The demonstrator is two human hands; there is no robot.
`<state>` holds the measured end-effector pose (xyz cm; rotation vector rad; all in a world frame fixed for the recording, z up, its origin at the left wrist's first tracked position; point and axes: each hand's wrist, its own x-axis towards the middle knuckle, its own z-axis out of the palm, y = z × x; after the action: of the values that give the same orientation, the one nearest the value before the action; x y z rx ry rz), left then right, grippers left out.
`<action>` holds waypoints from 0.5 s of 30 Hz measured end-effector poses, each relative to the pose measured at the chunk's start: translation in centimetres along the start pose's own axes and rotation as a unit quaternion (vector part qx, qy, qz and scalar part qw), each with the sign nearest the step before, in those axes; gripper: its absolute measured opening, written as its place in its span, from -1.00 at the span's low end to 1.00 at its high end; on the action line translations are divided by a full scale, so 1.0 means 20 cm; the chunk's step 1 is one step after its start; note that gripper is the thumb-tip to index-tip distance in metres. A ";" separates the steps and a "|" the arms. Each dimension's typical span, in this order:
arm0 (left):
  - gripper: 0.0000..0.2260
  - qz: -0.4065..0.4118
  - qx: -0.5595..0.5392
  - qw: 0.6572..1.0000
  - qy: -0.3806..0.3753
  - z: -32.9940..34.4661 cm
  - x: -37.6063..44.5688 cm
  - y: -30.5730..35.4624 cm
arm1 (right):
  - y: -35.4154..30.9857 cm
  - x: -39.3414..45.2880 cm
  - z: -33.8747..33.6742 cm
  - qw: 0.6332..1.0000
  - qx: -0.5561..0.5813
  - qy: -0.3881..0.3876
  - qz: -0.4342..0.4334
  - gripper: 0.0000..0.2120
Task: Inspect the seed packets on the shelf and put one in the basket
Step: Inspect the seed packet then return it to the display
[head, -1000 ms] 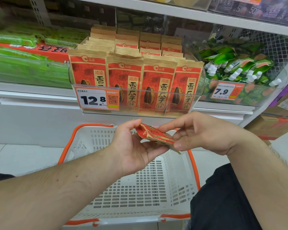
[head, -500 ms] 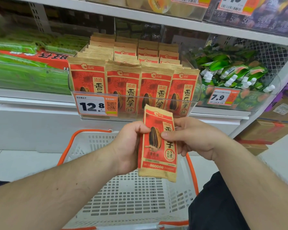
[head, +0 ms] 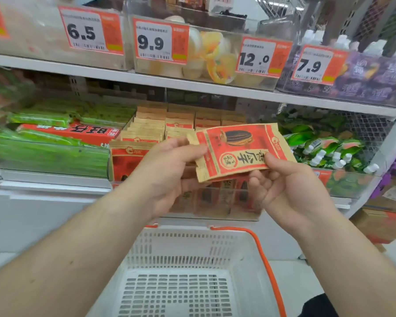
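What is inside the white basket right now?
The white basket shows only its bare slotted floor; no packet lies there. Both hands hold the seed packet above it. The forearms and the frame edge hide its near corners.

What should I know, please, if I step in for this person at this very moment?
Left hand pinches the left end of the seed packet; right hand pinches its lower right edge. The packet is held sideways, printed face toward the camera, in front of the shelf stock.
Done: one packet picked, being inspected.
Left: lower it into the white basket directly below, which shows nothing inside in its visible part.
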<state>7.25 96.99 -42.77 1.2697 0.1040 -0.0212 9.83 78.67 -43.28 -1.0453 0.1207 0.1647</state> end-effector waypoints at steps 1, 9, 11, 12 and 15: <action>-0.93 0.019 0.003 1.000 0.009 0.01 0.02 0.05 | -0.02 0.02 0.03 1.000 0.024 0.008 0.004 -0.91; -0.73 0.196 0.665 0.715 0.090 -0.20 0.17 0.15 | -0.14 0.35 0.28 0.995 -0.069 0.018 -0.066 -0.91; -0.65 0.148 0.699 0.697 0.052 -0.24 0.20 0.13 | -0.14 0.42 0.31 0.983 -0.156 0.011 -0.093 -0.92; -0.65 0.144 0.694 0.704 0.041 -0.25 0.21 0.12 | -0.14 0.45 0.33 0.974 -0.200 0.004 -0.106 -0.93; -0.69 0.184 0.657 0.730 0.038 -0.28 0.21 0.12 | -0.11 0.52 0.38 0.935 -0.327 -0.020 -0.135 -0.92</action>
<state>11.33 103.21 -42.55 2.7161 -0.1393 0.3676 20.61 85.00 -39.40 -1.7096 -0.1277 -0.0331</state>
